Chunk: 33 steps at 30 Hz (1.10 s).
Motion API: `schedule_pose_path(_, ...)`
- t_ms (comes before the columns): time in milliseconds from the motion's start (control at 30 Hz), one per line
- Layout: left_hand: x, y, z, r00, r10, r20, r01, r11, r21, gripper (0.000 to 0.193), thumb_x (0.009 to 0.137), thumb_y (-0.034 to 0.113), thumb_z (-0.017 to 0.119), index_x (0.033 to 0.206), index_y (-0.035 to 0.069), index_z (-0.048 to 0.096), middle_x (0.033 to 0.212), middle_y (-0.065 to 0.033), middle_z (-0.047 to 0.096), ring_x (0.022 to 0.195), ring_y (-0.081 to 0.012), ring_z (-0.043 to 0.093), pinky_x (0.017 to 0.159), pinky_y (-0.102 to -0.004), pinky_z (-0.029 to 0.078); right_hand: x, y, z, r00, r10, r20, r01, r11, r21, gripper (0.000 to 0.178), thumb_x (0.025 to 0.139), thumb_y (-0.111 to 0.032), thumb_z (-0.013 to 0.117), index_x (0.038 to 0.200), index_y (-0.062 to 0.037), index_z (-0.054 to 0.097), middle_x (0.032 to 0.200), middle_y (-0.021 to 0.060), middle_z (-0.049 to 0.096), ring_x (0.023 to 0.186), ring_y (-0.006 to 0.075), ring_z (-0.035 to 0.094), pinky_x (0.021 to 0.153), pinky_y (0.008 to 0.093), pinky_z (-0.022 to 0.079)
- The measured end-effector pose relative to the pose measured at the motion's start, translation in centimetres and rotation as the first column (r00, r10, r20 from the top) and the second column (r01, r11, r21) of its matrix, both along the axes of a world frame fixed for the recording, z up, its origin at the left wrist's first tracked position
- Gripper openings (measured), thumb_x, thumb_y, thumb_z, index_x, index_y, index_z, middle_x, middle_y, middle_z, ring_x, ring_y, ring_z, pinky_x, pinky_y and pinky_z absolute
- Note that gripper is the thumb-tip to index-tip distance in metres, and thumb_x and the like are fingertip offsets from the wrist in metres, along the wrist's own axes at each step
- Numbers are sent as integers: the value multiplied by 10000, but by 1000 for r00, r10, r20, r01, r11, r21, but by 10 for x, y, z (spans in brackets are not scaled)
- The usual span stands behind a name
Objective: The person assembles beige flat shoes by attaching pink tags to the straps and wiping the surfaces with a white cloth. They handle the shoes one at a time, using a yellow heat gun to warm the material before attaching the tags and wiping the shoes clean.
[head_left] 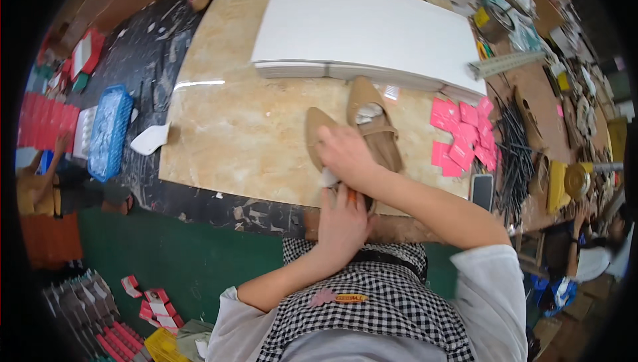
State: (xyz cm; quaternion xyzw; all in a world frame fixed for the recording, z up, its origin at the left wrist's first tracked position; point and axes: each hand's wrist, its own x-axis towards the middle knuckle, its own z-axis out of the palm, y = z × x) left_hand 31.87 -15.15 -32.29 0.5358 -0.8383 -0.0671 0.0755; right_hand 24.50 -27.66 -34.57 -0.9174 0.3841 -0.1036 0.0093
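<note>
Two tan pointed flat shoes lie side by side on the marbled tabletop, toes away from me. Over the left tan shoe reaches my right hand, its fingers closed on the upper and hiding much of it. My left hand is at that shoe's heel end by the table's near edge, fingers bent round it. Between the hands shows a bit of white material, its kind unclear, and a small orange spot is by the left fingers. The right tan shoe, with a strap and crumpled pale filling inside, rests untouched.
A stack of white sheets spans the back. Pink packets, a phone and black strips lie at right. A blue basket and a white piece are left. Other people work at both sides.
</note>
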Motion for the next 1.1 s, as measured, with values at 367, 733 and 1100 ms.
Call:
schedule_pose_path(367, 3, 5, -9, 999, 45, -11, -45, 999, 27, 709, 832, 446, 647, 1304, -70, 535, 1290, -209, 575, 1295, -307, 449, 1086, -584, 306, -23, -26, 14, 908, -255, 332, 58, 861, 505, 583, 737, -213, 785, 1245, -14, 580, 1195, 187, 577, 1062, 354, 599, 896, 410, 494)
schedule_pose_path(733, 21, -26, 47, 640, 161, -751, -415, 895, -162, 589, 836, 252, 689, 1322, -32, 515, 1317, -198, 558, 1221, -309, 519, 1080, -440, 360, -46, -9, 52, 577, -459, 676, 135, 869, 475, 513, 717, -147, 774, 1174, -16, 581, 1020, 166, 615, 939, 335, 648, 807, 405, 526)
schedule_pose_path(1100, -64, -45, 7, 270, 459, -846, 440, 723, 532, 688, 872, 554, 646, 1214, -38, 568, 954, -146, 690, 807, -200, 688, 664, -320, 581, -161, 56, 75, 179, -699, 692, 372, 700, 610, 567, 821, -126, 703, 1328, -2, 482, 1109, 179, 636, 907, 305, 658, 774, 364, 531)
